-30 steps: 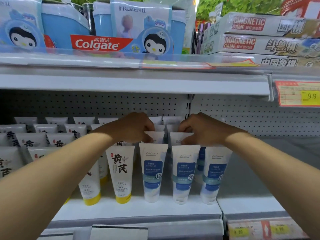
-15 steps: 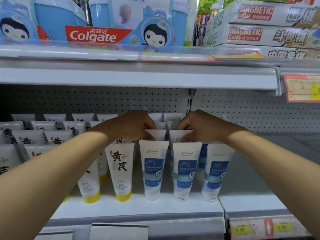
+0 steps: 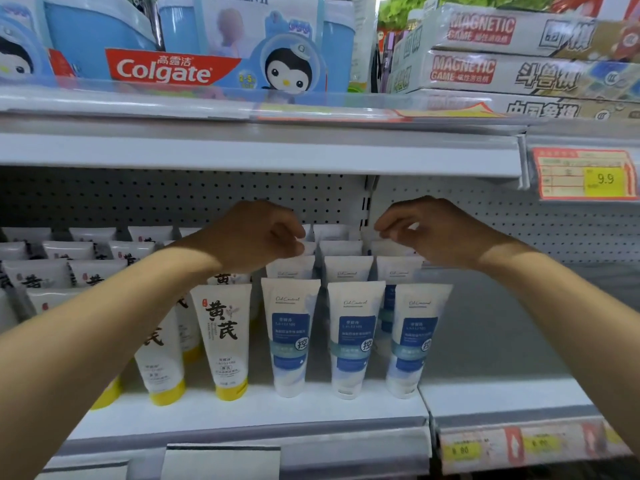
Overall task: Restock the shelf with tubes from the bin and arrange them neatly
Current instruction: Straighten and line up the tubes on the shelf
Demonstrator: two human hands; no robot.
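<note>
My left hand curls its fingers onto the crimped top of a blue-label tube at frame centre; whether they truly pinch it I cannot tell. My right hand does likewise at the rightmost column's back tubes. Below the fingers stand three front tubes reading "Oil Control". Left of them, yellow-capped tubes read "黄芪". Across the top of the frame: "Colgate" boxes, "MAGNETIC GAME" boxes, and a "9.9" price tag.
</note>
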